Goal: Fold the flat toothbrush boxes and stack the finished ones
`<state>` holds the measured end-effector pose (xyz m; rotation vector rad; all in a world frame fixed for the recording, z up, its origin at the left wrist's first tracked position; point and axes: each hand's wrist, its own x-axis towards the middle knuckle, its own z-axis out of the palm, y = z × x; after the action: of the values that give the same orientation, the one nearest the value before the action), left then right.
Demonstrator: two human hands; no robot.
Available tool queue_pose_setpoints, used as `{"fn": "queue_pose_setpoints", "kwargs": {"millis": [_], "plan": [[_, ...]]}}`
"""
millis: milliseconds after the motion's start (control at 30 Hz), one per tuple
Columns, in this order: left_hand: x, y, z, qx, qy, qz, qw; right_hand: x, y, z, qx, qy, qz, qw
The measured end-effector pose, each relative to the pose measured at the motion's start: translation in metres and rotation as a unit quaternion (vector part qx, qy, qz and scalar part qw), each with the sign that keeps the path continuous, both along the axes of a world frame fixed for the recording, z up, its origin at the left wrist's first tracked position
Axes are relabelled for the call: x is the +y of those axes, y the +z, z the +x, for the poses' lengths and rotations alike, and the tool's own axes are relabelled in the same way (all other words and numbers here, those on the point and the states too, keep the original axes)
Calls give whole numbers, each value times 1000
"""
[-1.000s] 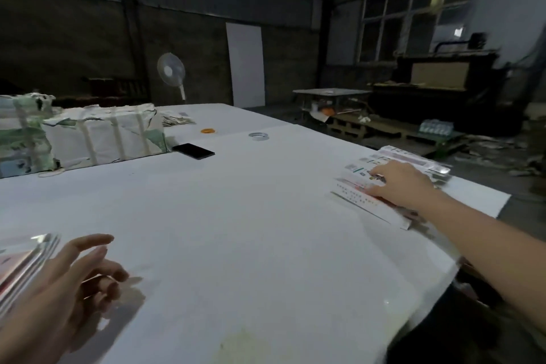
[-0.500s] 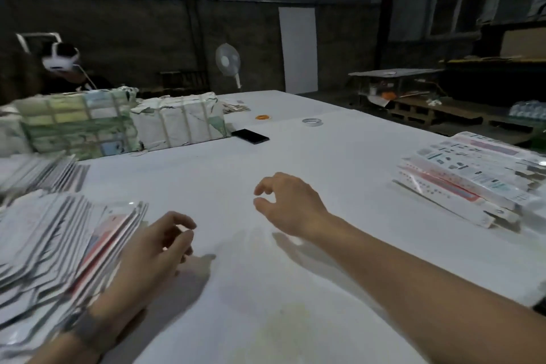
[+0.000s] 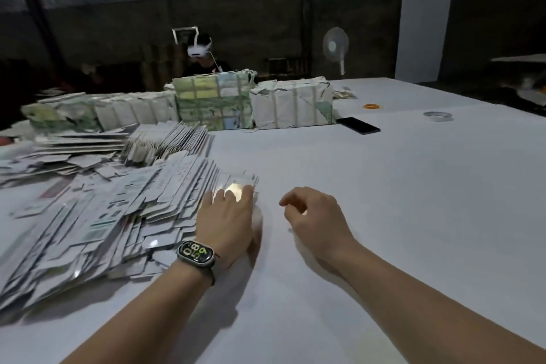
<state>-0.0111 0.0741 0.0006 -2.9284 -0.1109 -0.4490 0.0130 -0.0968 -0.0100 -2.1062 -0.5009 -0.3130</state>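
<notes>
A large heap of flat toothbrush boxes [image 3: 97,216] spreads over the left of the white table [image 3: 384,216]. My left hand [image 3: 227,219], with a watch on its wrist, lies palm down on the heap's right edge, fingers spread over a flat box with a shiny clear window [image 3: 236,183]. My right hand [image 3: 313,216] hovers just right of it above bare table, fingers loosely curled and holding nothing. The stack of folded boxes is out of view.
Wrapped bundles [image 3: 292,103] line the far side of the table. Beyond them lie a black phone [image 3: 358,125], a tape roll [image 3: 438,116] and an orange ring [image 3: 372,106]. A person wearing a headset [image 3: 201,53] sits behind the bundles. A fan [image 3: 335,46] stands at the back.
My view has swung left, off the folded stack. My right hand left that stack and came across to the middle. My left hand moved onto the edge of the flat pile.
</notes>
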Motion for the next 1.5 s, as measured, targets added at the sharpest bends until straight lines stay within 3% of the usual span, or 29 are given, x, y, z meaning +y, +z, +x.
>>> {"fn": "queue_pose_setpoints", "kwargs": {"millis": [400, 467, 533, 633, 733, 867, 967, 1100, 1233, 1367, 1500], "plan": [[-16, 13, -6, -108, -182, -111, 971, 1, 0, 10, 25, -1, 127, 992], [-17, 18, -9, -167, -206, -110, 958, 1, -1, 12, 37, -5, 151, 988], [-17, 28, -14, -258, -253, -122, 924, 1, 0, 12, 43, -2, 178, 983], [-23, 40, -20, -372, -363, -129, 844, 3, 4, 8, 57, 44, 239, 968], [-36, 35, -27, -392, -434, -167, 794, 3, 6, -1, 6, 116, 226, 967], [-40, 32, -27, -392, -417, -301, 763, 5, 9, -10, 9, 195, 310, 931], [-38, 32, -27, -326, -354, -441, 757, 9, 12, -13, 14, 197, 347, 917], [-36, 29, -24, -190, -314, -671, 645, 11, 11, -14, 36, 160, 343, 925], [-35, 24, -25, -60, -243, -789, 562, 8, 13, -11, 63, 126, 356, 924], [-38, 15, -25, 66, -168, -876, 447, 6, 7, -9, 53, 111, 273, 954], [-39, 12, -22, 104, -160, -898, 396, 7, 6, -5, 1, 89, 194, 977]]}}
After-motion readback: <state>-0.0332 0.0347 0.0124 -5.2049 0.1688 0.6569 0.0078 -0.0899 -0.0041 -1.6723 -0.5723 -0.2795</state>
